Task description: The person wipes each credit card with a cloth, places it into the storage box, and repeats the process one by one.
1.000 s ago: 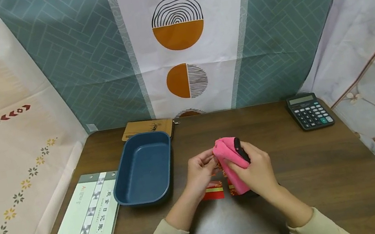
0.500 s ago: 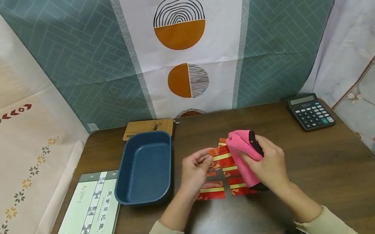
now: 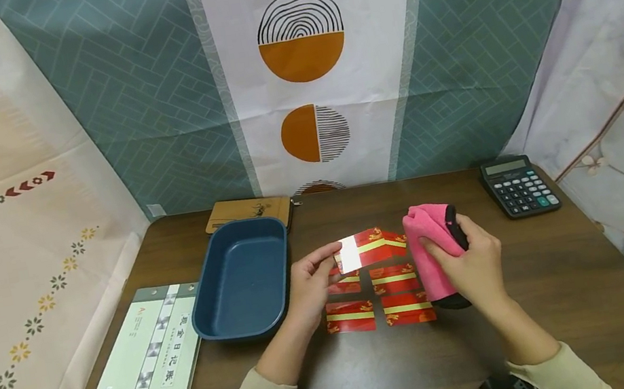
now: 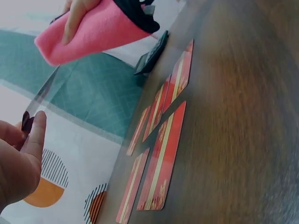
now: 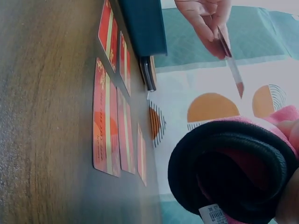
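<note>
My left hand (image 3: 311, 289) pinches a red card with a gold stripe (image 3: 372, 248) by its left end, raised above the table. Part of its face shines white in the head view, and in the left wrist view the card (image 4: 45, 88) appears nearly edge-on. To the right, my right hand (image 3: 472, 262) grips a folded pink cloth with black edging (image 3: 428, 251), apart from the card. A white label (image 5: 213, 214) shows at the cloth's rolled end in the right wrist view. Beneath the hands, several matching red cards (image 3: 408, 309) lie in two columns.
Left of the cards stands a blue tray (image 3: 243, 282), with a brown zip pouch (image 3: 246, 211) behind it. A pale green account book (image 3: 141, 357) lies at the far left. At the back right is a black calculator (image 3: 520, 186). Patterned cloths hang behind and beside the table.
My hands have drawn apart. The right hand has carried the pink cloth right, off the held card, which now shows. My left hand has shifted slightly left.
</note>
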